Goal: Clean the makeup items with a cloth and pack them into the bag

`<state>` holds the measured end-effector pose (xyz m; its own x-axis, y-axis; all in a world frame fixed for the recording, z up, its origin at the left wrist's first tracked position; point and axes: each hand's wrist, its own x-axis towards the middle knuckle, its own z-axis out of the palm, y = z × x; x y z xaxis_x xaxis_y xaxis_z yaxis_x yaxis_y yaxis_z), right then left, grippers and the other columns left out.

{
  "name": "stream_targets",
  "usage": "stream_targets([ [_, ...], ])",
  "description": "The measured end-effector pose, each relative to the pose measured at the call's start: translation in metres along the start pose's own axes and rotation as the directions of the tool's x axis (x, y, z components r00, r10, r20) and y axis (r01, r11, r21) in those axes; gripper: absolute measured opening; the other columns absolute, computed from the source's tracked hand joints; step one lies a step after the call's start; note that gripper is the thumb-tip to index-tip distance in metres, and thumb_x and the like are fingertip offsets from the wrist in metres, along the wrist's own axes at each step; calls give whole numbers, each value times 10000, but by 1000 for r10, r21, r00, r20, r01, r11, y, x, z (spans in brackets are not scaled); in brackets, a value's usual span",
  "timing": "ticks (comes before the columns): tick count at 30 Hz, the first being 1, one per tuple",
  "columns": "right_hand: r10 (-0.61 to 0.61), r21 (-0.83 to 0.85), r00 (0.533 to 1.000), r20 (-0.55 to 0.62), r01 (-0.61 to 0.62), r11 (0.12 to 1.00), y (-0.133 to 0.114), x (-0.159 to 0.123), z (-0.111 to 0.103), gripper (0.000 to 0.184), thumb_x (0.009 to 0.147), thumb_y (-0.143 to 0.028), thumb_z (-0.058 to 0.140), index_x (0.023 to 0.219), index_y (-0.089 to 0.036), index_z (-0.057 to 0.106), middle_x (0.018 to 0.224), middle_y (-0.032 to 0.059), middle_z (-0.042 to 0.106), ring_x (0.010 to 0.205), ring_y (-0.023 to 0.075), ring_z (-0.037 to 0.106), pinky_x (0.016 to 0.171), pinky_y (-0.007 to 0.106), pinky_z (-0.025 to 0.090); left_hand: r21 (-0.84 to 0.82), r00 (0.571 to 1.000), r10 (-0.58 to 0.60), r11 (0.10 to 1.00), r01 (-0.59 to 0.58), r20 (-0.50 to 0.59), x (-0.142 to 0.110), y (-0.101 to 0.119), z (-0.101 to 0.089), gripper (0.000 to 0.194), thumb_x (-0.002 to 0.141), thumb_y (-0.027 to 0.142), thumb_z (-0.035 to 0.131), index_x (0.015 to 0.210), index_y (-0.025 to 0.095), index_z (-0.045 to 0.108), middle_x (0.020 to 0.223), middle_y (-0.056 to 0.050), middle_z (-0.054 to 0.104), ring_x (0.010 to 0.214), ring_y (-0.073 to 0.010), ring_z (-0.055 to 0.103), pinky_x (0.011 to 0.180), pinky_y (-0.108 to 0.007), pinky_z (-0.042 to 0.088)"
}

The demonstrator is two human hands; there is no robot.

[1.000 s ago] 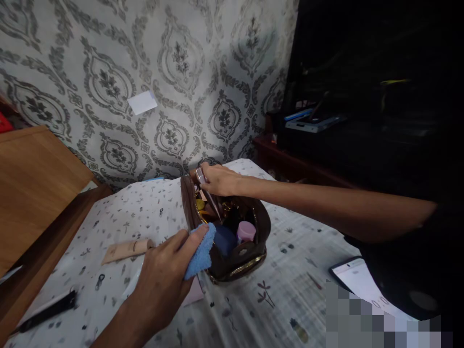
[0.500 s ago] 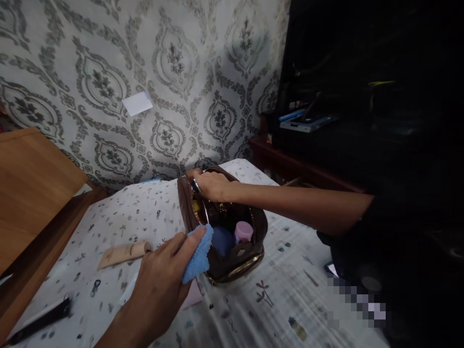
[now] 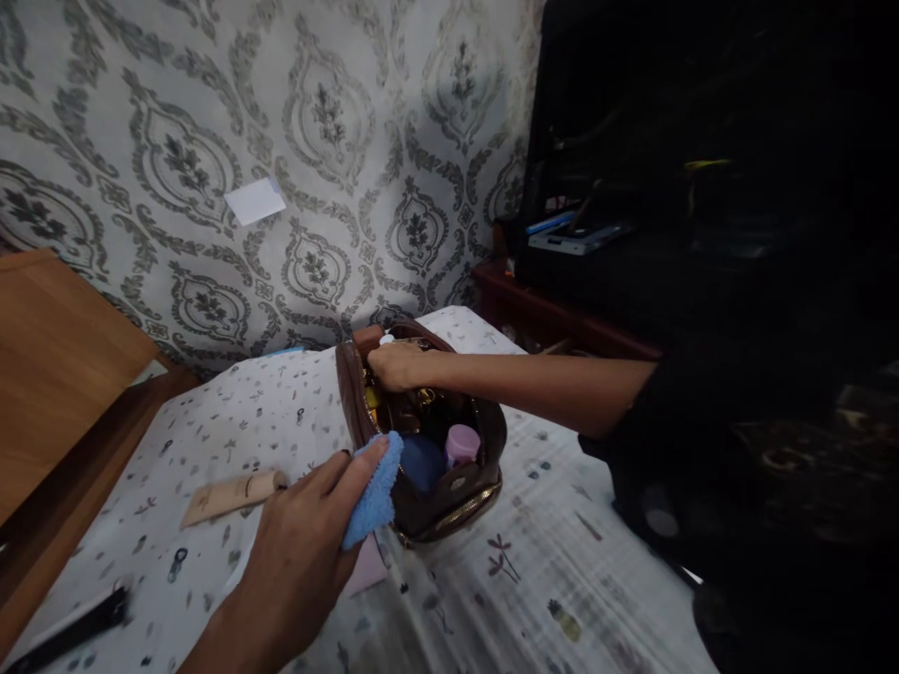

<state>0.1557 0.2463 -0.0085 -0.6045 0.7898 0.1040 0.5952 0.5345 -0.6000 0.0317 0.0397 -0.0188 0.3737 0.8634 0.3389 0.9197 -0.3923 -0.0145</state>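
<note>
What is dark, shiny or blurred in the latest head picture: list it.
Head view: the black fabric sleeve at right sinks into near-black surroundings; head view: inside the open brown leather-like bag it is dim, though its gold metal zipper glints; head view: the long black object at lower left looks blurred.

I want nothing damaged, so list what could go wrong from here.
The right hand is inside the open brown bag, so it might knock the pink-lidded container there. The blue cloth, held in the left hand close to the bag, could slip if that grip loosens.
</note>
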Motion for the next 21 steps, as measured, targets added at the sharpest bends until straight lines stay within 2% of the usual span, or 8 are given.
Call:
stream_targets([
  [4,71,-235,990,120,-41,971,-9,-9,-21,290,639,-4,689,914,-80,737,1072,232,729,1025,383,699,835,433,552,-6,1000,20,1000,-20,-9,2,0,-3,571,875,138,429,1428,272,483,1015,-61,714,765,-196,683,602,-257,541],
  [7,40,-299,989,141,4,954,-13,-16,-39,336,750,-61,637,1062,-142,733,1180,168,712,1084,307,683,861,353,535,-9,999,37,999,-38,-28,2,-1,-3,516,914,170,411,1418,250,488,989,-64,716,764,-204,693,600,-272,549],
  [10,-37,-376,983,180,104,921,-11,-22,-51,329,842,-80,540,1094,-175,728,1146,115,729,1049,233,686,828,277,511,-9,998,52,999,-52,-45,2,-1,-1,487,937,178,398,1412,237,489,981,-63,720,752,-203,701,591,-281,554],
  [13,-99,-426,958,267,210,880,-8,-28,-50,335,839,-70,537,1092,-170,732,1124,112,731,1022,228,684,790,266,493,-18,996,54,998,-56,-76,1,-2,0,494,940,170,399,1422,238,483,1055,-73,726,822,-205,713,649,-294,577],
  [16,-191,-433,902,387,360,827,-8,-35,-43,326,829,-54,563,1083,-154,742,1074,107,740,965,216,683,755,263,471,-24,996,45,999,-47,-78,-1,-2,0,497,936,166,409,1421,237,492,1103,-81,726,899,-212,713,723,-310,589],
  [18,-240,-437,859,452,448,780,-9,-39,-39,262,846,-54,562,1011,-117,755,989,111,749,900,201,678,726,259,454,-29,997,37,999,-39,-67,-2,-2,0,489,936,167,413,1411,231,510,1114,-88,723,926,-218,711,755,-326,592],
  [21,-244,-439,829,504,489,754,-9,-42,-37,206,866,-55,555,908,-80,755,917,123,747,846,192,669,688,258,433,-32,997,43,998,-45,-71,-4,-3,0,477,943,196,428,1411,229,512,1120,-94,720,939,-227,709,744,-329,592],
])
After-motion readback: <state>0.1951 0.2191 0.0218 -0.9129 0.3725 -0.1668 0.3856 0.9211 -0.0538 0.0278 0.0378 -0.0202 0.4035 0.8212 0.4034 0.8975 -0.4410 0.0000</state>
